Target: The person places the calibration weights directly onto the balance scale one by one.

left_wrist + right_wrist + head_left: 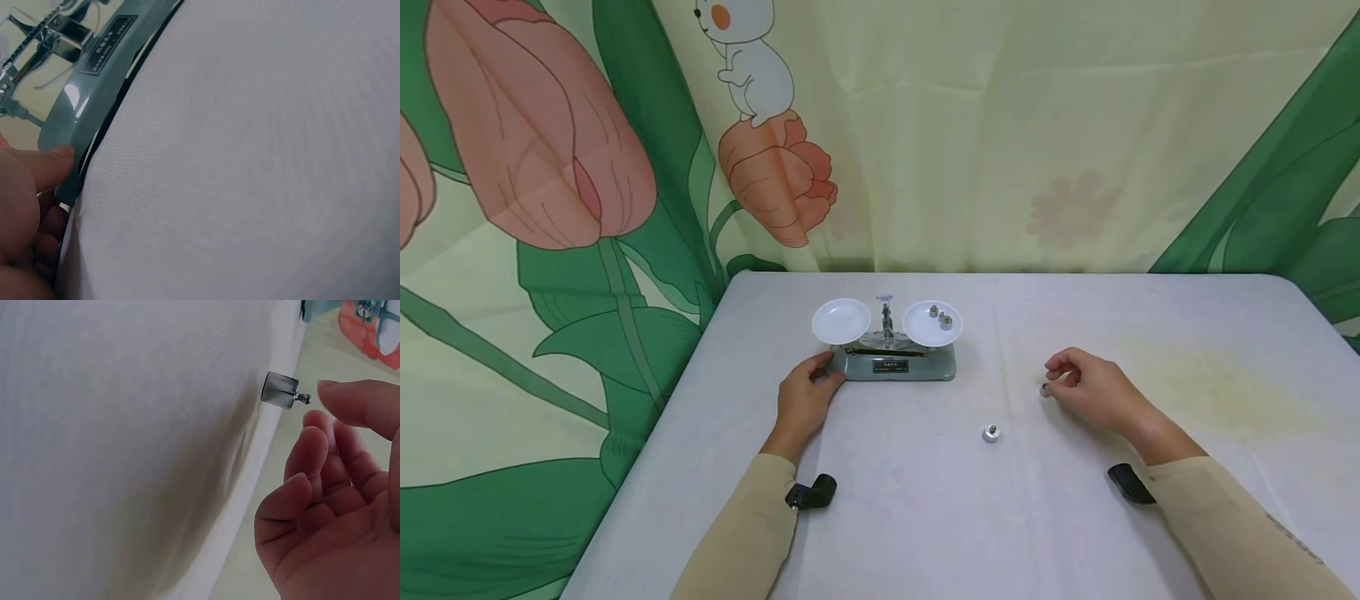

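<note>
A small balance scale (902,367) with a grey base and two white pans stands near the back of the table. My left hand (803,404) grips the left end of its base, thumb (53,164) on the front face and fingers curled around the end. On the scale's right pan (932,336) sit several small metal weights (945,320); its left pan (841,321) is bare. My right hand (1093,392) hovers beside a metal weight (279,390), the thumb just off its knob and the other fingers loosely bent, holding nothing.
Another knobbed metal weight (992,432) stands on the white-covered table (910,517), left of my right hand and in front of the scale. Behind the table hangs a patterned curtain (962,150). A faint yellowish stain (1240,392) marks the cloth at right.
</note>
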`<act>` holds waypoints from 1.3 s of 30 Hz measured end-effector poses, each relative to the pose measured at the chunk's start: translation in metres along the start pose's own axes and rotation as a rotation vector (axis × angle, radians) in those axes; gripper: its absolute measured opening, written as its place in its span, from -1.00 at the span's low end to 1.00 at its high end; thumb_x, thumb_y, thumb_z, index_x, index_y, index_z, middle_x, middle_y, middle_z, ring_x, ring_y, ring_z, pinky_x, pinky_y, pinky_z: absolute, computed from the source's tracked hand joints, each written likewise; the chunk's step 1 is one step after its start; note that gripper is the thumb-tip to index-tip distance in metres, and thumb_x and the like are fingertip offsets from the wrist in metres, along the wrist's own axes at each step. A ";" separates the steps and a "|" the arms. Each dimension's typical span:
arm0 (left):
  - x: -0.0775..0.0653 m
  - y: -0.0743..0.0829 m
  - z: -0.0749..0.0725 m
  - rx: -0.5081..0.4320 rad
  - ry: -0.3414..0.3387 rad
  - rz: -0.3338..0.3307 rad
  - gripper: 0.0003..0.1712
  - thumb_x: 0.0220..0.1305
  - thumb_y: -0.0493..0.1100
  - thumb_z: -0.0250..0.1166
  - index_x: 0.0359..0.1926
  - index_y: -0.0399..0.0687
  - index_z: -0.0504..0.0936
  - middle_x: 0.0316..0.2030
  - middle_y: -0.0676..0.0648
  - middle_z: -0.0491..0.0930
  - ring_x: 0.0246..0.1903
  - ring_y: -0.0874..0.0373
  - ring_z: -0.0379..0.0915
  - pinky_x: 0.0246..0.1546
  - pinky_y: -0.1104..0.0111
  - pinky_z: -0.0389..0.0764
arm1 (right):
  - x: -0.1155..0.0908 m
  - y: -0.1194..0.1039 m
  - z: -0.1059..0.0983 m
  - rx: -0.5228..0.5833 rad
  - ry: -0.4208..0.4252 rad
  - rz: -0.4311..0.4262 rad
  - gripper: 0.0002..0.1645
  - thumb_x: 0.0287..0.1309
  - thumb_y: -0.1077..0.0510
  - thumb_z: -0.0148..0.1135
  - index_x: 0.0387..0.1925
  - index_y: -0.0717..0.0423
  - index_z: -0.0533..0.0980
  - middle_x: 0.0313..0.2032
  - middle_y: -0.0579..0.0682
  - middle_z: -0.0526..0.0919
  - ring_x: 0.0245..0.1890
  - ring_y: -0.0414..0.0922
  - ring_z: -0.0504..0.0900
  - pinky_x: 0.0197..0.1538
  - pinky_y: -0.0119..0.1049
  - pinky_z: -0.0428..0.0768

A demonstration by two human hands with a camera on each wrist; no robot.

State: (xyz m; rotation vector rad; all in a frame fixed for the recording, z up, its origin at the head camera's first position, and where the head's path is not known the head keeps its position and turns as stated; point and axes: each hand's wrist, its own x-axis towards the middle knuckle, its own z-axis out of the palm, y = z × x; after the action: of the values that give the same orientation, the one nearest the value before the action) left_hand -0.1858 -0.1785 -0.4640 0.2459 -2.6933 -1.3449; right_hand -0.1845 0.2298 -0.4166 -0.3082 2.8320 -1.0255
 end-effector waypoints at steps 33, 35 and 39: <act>-0.002 0.002 0.001 0.012 0.016 0.000 -0.49 0.31 -0.14 0.37 0.25 -0.14 0.56 0.18 -0.23 0.55 0.22 -0.13 0.43 0.23 0.01 0.42 | 0.008 0.002 0.004 -0.047 -0.025 0.016 -0.75 0.20 0.21 0.27 -0.11 0.23 0.51 -0.33 -0.05 0.57 -0.28 -0.07 0.50 -0.20 -0.18 0.49; -0.002 0.003 0.001 0.011 0.013 -0.002 -0.49 0.32 -0.14 0.37 0.26 -0.14 0.56 0.19 -0.23 0.55 0.22 -0.14 0.42 0.24 0.01 0.42 | 0.008 0.001 0.004 -0.049 -0.030 0.028 -0.75 0.20 0.21 0.27 -0.11 0.23 0.51 -0.33 -0.05 0.57 -0.28 -0.07 0.50 -0.21 -0.20 0.49; -0.001 0.002 0.000 0.011 0.005 -0.006 -0.49 0.32 -0.13 0.36 0.26 -0.12 0.56 0.20 -0.21 0.55 0.23 -0.12 0.41 0.25 0.01 0.41 | 0.009 0.000 0.005 -0.047 -0.041 0.045 -0.75 0.21 0.21 0.25 -0.11 0.23 0.50 -0.33 -0.03 0.56 -0.29 -0.06 0.49 -0.23 -0.21 0.48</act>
State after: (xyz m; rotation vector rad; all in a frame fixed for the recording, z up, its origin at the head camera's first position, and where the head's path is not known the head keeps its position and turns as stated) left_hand -0.1850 -0.1773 -0.4629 0.2578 -2.6987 -1.3295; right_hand -0.1928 0.2246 -0.4202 -0.2651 2.8164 -0.9342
